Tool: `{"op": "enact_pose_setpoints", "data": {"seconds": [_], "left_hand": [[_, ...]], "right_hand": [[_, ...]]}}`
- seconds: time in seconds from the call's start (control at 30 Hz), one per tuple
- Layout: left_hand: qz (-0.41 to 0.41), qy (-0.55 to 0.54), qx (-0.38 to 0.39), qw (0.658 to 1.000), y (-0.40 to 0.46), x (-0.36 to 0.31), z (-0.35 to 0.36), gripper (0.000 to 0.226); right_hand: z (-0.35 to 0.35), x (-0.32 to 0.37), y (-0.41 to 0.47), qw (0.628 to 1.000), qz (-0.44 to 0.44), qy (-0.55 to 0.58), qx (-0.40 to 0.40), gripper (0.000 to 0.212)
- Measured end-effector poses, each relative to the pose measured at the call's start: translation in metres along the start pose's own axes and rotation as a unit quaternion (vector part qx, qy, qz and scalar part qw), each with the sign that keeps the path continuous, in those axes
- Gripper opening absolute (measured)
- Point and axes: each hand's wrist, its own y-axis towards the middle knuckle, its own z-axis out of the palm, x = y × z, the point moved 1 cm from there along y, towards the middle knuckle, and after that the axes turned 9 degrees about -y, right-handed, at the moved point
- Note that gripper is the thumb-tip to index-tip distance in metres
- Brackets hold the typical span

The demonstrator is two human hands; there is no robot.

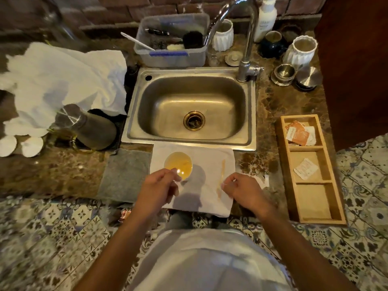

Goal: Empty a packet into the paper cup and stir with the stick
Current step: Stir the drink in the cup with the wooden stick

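Observation:
A white paper cup holding amber liquid stands on the left part of a white folded towel, just in front of the sink. My left hand is at the cup's near rim, with forefinger and thumb closed on its near side. A thin wooden stick lies flat on the towel's right part. My right hand hovers beside the stick's lower end with loosely curled fingers, their tips almost touching it and nothing held. A torn white packet lies half hidden behind that hand.
A wooden three-part tray at the right holds orange and white packets and one white packet. The steel sink and tap lie beyond the towel. A grey cloth and a dark kettle sit left.

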Motion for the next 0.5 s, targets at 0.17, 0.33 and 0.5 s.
{"op": "enact_pose_setpoints", "data": {"seconds": [0.17, 0.33, 0.5], "left_hand": [[-0.006, 0.001, -0.049, 0.999, 0.005, 0.011, -0.035, 0.036], [0.018, 0.054, -0.066, 0.996, 0.018, 0.021, -0.050, 0.037], [0.040, 0.104, -0.050, 0.993, 0.030, 0.027, -0.047, 0.034]], "right_hand": [[0.019, 0.006, 0.009, 0.991, 0.047, -0.121, 0.036, 0.020], [0.028, 0.011, 0.009, 0.983, 0.063, -0.171, 0.032, 0.027], [0.036, 0.016, 0.008, 0.977, 0.067, -0.200, 0.034, 0.028]]}}
